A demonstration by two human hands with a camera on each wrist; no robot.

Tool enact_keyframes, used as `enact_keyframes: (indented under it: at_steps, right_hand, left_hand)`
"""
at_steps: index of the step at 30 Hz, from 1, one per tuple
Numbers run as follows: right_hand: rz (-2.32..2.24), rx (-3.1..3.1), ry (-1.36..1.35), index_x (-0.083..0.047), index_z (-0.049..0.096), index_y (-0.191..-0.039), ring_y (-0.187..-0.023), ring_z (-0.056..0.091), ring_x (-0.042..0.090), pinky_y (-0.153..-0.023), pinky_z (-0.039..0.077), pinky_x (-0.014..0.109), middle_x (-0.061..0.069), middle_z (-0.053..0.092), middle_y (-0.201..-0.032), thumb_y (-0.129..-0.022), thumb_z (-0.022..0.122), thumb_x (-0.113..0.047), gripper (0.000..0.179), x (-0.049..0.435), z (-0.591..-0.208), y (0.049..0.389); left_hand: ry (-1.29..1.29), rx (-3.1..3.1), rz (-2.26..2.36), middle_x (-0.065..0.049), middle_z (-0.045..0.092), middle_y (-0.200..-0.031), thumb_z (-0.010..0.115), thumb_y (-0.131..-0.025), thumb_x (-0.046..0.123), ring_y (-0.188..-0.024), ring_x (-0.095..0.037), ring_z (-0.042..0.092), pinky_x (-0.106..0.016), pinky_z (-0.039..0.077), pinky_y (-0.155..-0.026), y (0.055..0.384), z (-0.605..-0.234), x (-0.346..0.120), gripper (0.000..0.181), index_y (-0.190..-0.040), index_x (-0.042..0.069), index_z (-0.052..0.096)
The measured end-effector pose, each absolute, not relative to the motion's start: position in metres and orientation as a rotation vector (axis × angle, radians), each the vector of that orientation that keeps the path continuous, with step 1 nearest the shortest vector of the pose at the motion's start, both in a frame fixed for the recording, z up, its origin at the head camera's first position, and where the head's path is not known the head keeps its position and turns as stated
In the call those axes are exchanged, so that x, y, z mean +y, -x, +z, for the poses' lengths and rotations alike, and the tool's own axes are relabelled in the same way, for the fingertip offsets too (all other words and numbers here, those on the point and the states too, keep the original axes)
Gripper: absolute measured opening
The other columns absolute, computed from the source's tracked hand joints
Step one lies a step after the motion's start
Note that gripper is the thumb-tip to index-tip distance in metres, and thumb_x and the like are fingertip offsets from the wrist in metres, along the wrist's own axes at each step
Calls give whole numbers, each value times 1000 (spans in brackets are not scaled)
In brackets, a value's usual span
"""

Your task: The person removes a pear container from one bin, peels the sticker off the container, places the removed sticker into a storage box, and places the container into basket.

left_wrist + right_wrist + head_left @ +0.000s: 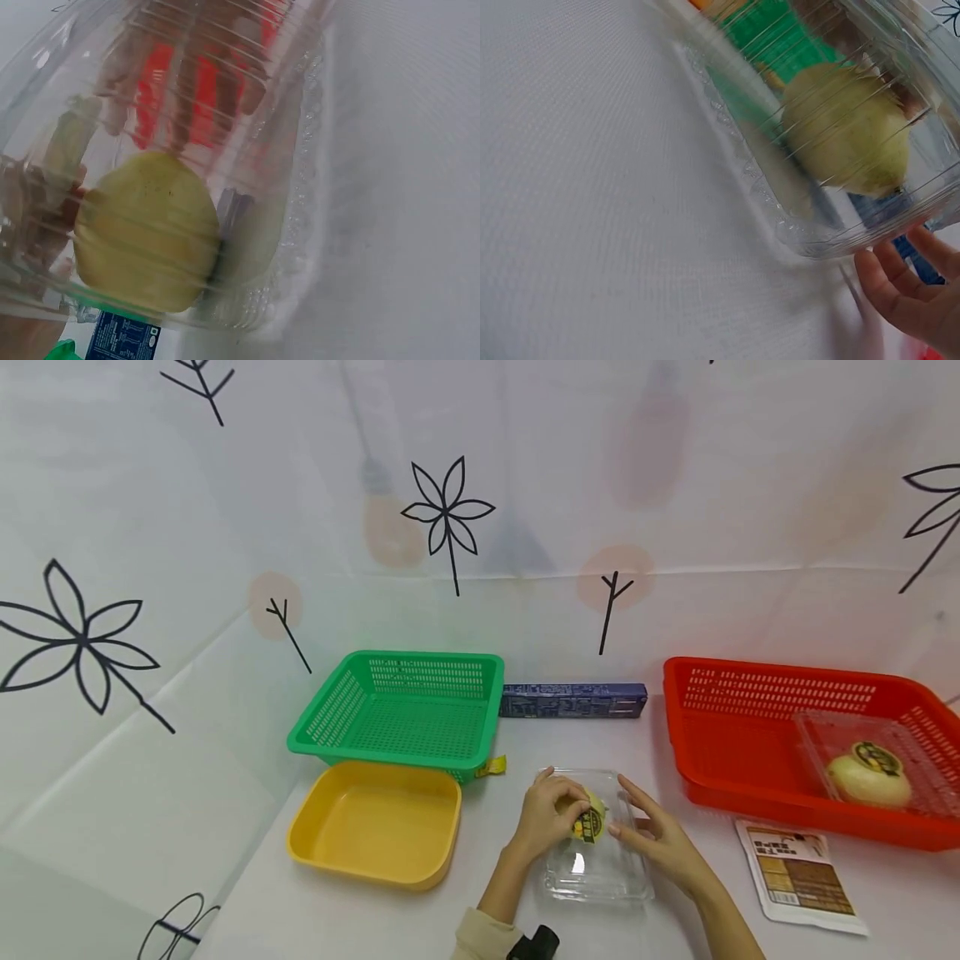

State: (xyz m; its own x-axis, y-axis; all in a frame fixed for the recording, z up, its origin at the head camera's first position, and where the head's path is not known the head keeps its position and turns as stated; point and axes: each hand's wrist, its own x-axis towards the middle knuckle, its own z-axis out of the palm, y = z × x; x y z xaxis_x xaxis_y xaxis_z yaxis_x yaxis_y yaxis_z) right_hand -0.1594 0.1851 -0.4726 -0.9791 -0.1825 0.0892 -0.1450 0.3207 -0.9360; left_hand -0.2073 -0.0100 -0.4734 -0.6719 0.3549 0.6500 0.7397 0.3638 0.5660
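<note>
A clear plastic clamshell box (596, 877) stands on the white table with a yellow-green pear (146, 232) inside, seen through its wall in both wrist views. A yellow and black round label (588, 825) lies over the top of the box. My left hand (551, 814) pinches at the label's upper left edge, thumb and forefinger together. On the other side my right hand (663, 843) rests along the box's right edge, thumb near the label and fingers extended. In the right wrist view, fingertips (866, 262) touch the box's side.
A red basket (787, 814) at right holds another boxed, labelled fruit (870, 781). In front lies a brown and white packet (802, 877). At left are a green basket (397, 752) and a yellow tub (371, 872). A long blue box (573, 700) lies behind; a yellow strip (492, 766) pokes out beside the green basket.
</note>
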Motion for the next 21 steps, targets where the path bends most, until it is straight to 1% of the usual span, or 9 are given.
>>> enact_keyframes:
  at_steps: [5, 9, 13, 16, 18, 21]
  right_hand:
    - [-1768, 2539, 316, -7, 26, -148, -105, 54, 46, -83, 49, 55, 34, 29, -143, -88, 64, -14, 72, 185, -474, 159]
    - [-1771, 2537, 305, -7, 24, -148, -106, 54, 47, -83, 48, 56, 35, 31, -141, -88, 64, -14, 73, 185, -475, 160]
    - [-1792, 2525, 305, -7, 24, -149, -106, 54, 47, -83, 49, 55, 36, 31, -140, -87, 64, -13, 73, 186, -475, 160]
    - [-1802, 2520, 309, -6, 24, -148, -106, 54, 47, -83, 49, 54, 36, 31, -140, -87, 64, -13, 73, 185, -476, 161]
    - [-1808, 2518, 309, -6, 24, -148, -106, 54, 47, -83, 50, 54, 36, 31, -140, -87, 64, -13, 73, 185, -476, 161]
    - [-1811, 2515, 305, -5, 24, -148, -106, 53, 48, -82, 50, 53, 36, 32, -140, -87, 64, -13, 73, 185, -477, 160]
  left_hand:
    - [972, -2252, -1468, -10, 71, -84, 72, -77, 1, -86, -19, 66, -43, 30, -108, 210, -472, -14, 5, -78, -2, 69]
    - [957, -2276, -1610, -16, 70, -84, 70, -76, -5, -87, -27, 66, -44, 26, -110, 209, -467, -16, 4, -78, -8, 68]
    - [962, -2286, -1701, -22, 69, -84, 67, -76, -9, -87, -32, 66, -43, 25, -111, 200, -448, -19, 4, -79, -12, 66]
    - [964, -2301, -1740, -24, 68, -85, 65, -77, -9, -88, -32, 66, -40, 25, -111, 194, -436, -22, 5, -79, -13, 65]
    - [959, -2311, -1755, -24, 68, -85, 65, -78, -9, -88, -32, 66, -40, 24, -111, 193, -434, -22, 5, -80, -13, 66]
    - [957, -2317, -1779, -25, 68, -86, 65, -78, -8, -88, -27, 66, -41, 24, -111, 193, -433, -23, 5, -80, -13, 66]
